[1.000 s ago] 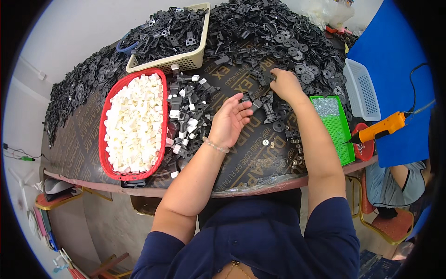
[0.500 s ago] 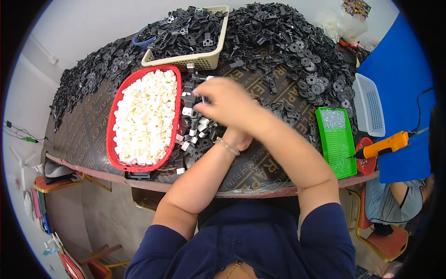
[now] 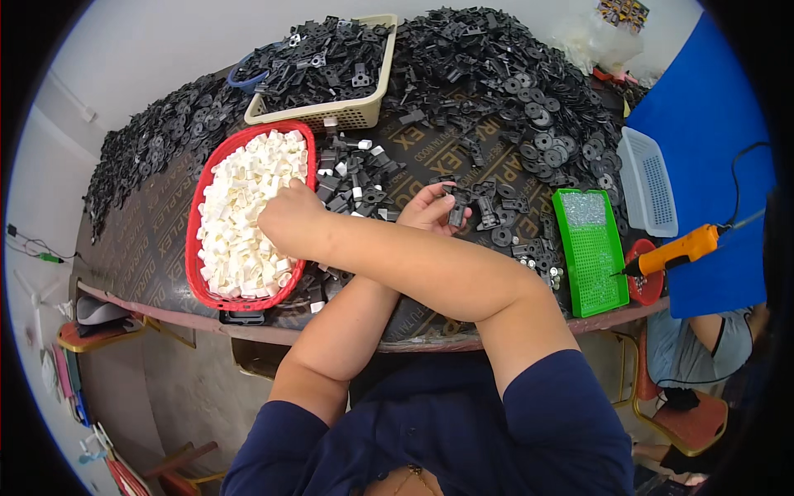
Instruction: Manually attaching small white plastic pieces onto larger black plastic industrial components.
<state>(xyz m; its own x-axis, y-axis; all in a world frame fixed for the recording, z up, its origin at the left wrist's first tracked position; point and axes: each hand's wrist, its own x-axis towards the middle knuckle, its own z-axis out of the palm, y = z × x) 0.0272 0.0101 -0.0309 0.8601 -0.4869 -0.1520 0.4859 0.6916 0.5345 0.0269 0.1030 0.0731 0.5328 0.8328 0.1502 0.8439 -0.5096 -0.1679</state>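
Observation:
My forearms cross, the right one lying over the left. My left hand (image 3: pixel 427 212) is closed round a small black plastic part (image 3: pixel 457 212), pinched between thumb and fingers above the tabletop. Far over to the left, my right hand (image 3: pixel 294 221) is down among small white plastic pieces (image 3: pixel 236 219) in a red basket (image 3: pixel 193 263). Its fingers are curled, and their tips are hidden, so what they grip cannot be made out. Between the two hands, black parts with white pieces fitted or lying among them form a loose heap (image 3: pixel 351 178).
A cream basket (image 3: pixel 364 112) of black parts stands behind. Black discs and parts (image 3: pixel 538 107) pile along the back. To the right are a green tray (image 3: pixel 589 264) of small metal bits, an orange electric screwdriver (image 3: pixel 682 252), a red bowl (image 3: pixel 649 285) and a white basket (image 3: pixel 649 182).
My right hand has swung left and down from above the black heap into the red basket. My left hand, mostly hidden before, now shows farther forward, holding a black part.

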